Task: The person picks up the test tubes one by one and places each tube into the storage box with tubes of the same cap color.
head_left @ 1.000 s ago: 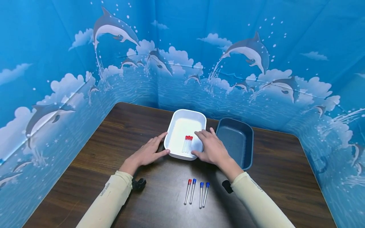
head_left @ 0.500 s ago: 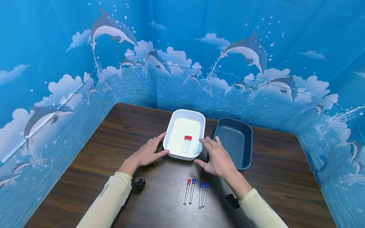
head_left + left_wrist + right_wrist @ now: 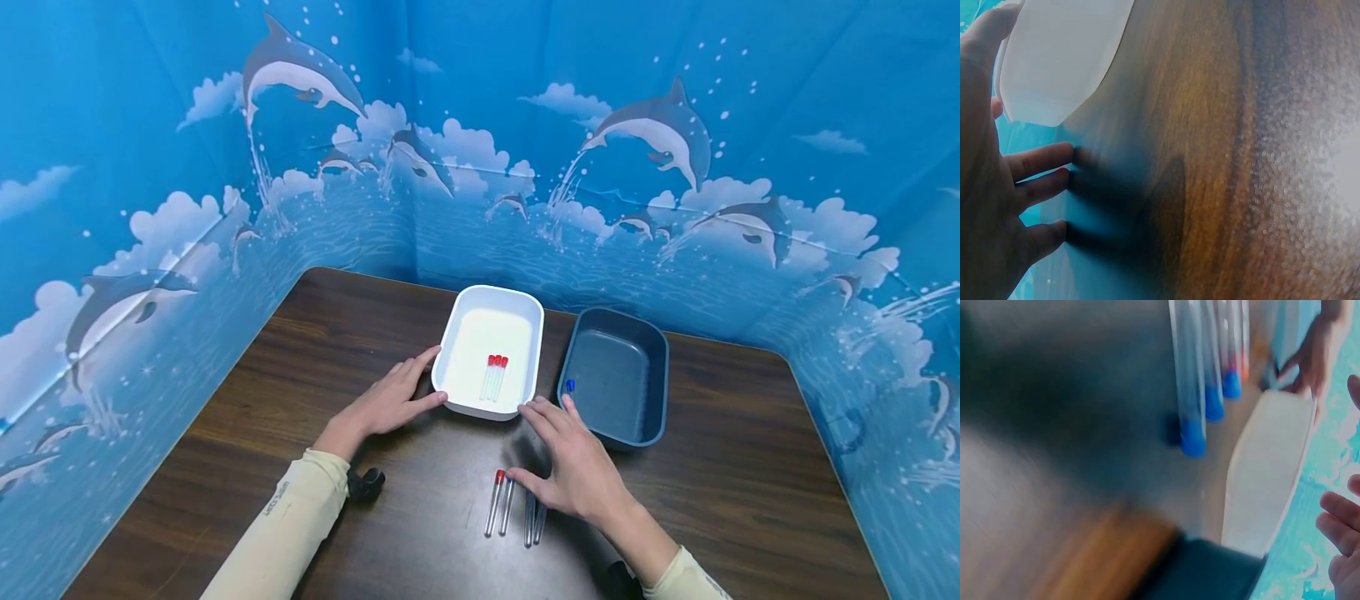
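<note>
Head: left hand [image 3: 386, 406] splayed against 8 o'clock rim of white rectangular plastic tray [image 3: 483, 329], apparently steadying; right hand [image 3: 588, 471] splayed, empty, beside clear red- and blue-capped tubes [image 3: 507, 510] at 6 o'clock, nearer than earlier, revealing blue cap [image 3: 570, 386] inside dark rectangular plastic tray [image 3: 622, 375], 3 o'clock. Left wrist: fingers straight, gripping nothing. Right wrist: tubes, 1 o'clock.

smooth plastic-looking white tray [image 3: 491, 329], matt plastic-looking dark tray [image 3: 618, 367], clear glossy tubes [image 3: 1190, 369], glass or plastic unclear, plastic-looking blue caps [image 3: 1194, 439] and red caps [image 3: 500, 476], wood-grained tabletop [image 3: 300, 367] with glossy sheen, creased cloth backdrop [image 3: 480, 67], matt cloth sleeve [image 3: 273, 521]
</note>
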Action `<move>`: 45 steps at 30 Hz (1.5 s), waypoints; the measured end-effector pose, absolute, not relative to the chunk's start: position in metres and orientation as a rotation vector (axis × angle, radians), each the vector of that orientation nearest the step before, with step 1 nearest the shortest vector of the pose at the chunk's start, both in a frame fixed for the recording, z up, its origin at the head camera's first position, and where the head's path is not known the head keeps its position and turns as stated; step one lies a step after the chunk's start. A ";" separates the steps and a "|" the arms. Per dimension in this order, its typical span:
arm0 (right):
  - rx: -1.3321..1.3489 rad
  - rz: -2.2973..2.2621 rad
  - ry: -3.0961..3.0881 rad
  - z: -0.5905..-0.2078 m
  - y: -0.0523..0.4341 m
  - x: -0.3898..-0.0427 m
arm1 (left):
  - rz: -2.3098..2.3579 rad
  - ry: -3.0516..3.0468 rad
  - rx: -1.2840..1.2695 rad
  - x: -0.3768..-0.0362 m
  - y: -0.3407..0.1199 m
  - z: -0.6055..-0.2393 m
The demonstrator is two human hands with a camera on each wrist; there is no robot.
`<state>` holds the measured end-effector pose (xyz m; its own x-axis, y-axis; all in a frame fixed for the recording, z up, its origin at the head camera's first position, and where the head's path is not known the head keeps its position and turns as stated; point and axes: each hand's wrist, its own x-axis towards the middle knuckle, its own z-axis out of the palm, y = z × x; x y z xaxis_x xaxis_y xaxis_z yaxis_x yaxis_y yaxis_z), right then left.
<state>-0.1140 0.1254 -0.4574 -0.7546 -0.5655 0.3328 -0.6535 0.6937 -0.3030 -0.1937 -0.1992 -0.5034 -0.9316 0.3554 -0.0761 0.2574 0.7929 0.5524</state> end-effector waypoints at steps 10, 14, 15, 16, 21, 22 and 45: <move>1.076 0.659 -2.945 -0.482 0.112 -0.084 | 0.839 2.797 0.467 -0.193 -0.200 -0.502; 1.098 0.631 -2.957 -0.493 0.106 -0.078 | 0.835 2.802 0.475 -0.194 -0.199 -0.502; 1.105 0.620 -2.944 -0.496 0.105 -0.077 | 0.834 2.803 0.477 -0.195 -0.199 -0.502; 1.111 0.606 -2.934 -0.498 0.104 -0.076 | 0.831 2.804 0.480 -0.195 -0.199 -0.502; 1.137 0.543 -2.902 -0.505 0.100 -0.072 | 0.824 2.802 0.473 -0.195 -0.199 -0.501; 1.137 0.533 -2.908 -0.506 0.099 -0.072 | 0.826 2.801 0.473 -0.195 -0.199 -0.501; 1.078 0.516 -3.043 -0.508 0.098 -0.073 | 0.847 2.801 0.468 -0.195 -0.199 -0.504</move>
<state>-0.0725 0.0983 -0.5081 -0.7752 -0.6315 -0.0147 -0.5914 0.7337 -0.3346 -0.1953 -0.1988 -0.5036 -0.9346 0.3469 -0.0782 0.2454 0.7884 0.5640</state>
